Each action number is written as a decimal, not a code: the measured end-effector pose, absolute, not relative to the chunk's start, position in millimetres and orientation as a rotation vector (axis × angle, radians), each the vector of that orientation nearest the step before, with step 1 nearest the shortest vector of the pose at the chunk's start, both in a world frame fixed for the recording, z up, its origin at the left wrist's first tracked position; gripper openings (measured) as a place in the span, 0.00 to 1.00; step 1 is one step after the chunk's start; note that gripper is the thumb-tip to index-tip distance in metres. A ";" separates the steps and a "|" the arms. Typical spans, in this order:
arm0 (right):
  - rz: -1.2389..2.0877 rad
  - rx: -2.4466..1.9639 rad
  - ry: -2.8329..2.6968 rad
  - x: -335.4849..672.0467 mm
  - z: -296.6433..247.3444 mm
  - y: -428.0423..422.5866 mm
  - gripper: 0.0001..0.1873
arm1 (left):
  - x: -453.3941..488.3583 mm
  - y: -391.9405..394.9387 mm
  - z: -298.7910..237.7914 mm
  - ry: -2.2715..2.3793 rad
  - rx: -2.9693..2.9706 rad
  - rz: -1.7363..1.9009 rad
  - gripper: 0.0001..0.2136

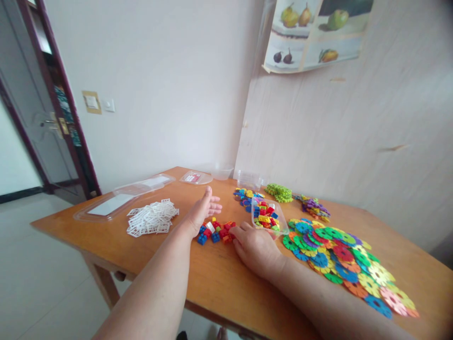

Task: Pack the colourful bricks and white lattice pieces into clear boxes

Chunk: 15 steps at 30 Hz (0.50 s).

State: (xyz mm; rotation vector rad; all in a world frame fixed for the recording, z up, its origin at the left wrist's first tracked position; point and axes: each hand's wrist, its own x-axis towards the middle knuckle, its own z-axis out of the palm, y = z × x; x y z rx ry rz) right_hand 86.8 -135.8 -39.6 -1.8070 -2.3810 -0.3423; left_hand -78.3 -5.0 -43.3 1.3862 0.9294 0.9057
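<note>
A small pile of building bricks, in red, blue, yellow and white, lies on the table between my hands. My left hand is on the pile's left, thumb up and fingers stretched out, holding nothing. On the other side, my right hand rests palm down with bent fingers at the red bricks; its thumb is apart from the fingers and no held brick shows. Just beyond that hand stands a clear plastic tub with more bricks inside, its near side partly hidden.
White plastic pieces are heaped on the left near clear lids. Coloured notched discs spread over the right of the wooden table. Green pieces, purple pieces and clear containers stand near the wall.
</note>
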 end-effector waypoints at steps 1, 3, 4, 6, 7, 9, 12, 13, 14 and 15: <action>-0.355 -1.805 -2.388 87.1 -40.3 -135.2 0.14 | -78.2 -4.8 -43.3 0.930 1.385 0.902 0.46; -0.374 -1.800 -2.394 87.5 -40.9 -134.8 0.14 | -78.3 -4.1 -43.5 0.928 1.386 0.903 0.46; -0.384 -1.795 -2.395 87.7 -40.9 -134.8 0.14 | -78.3 -3.8 -43.6 0.926 1.387 0.903 0.45; -0.400 -1.785 -2.397 88.2 -40.2 -135.3 0.14 | -78.4 -3.5 -44.0 0.922 1.389 0.904 0.46; -0.403 -1.781 -2.394 88.6 -39.8 -135.6 0.14 | -78.4 -3.4 -44.0 0.921 1.389 0.904 0.46; -0.386 -1.776 -2.369 89.7 -39.1 -136.3 0.15 | -78.5 -3.3 -44.0 0.925 1.389 0.905 0.46; -0.319 -1.753 -2.265 92.2 -39.2 -137.5 0.15 | -78.7 -2.9 -44.0 0.930 1.385 0.901 0.46; -0.292 -1.728 -2.223 93.3 -39.0 -138.0 0.15 | -78.7 -2.6 -44.1 0.929 1.382 0.901 0.46; -0.264 -1.695 -2.183 94.6 -38.5 -138.7 0.15 | -78.8 -2.3 -44.3 0.927 1.378 0.901 0.46; -0.240 -1.656 -2.145 96.1 -37.5 -139.4 0.15 | -78.8 -1.9 -44.6 0.924 1.375 0.902 0.46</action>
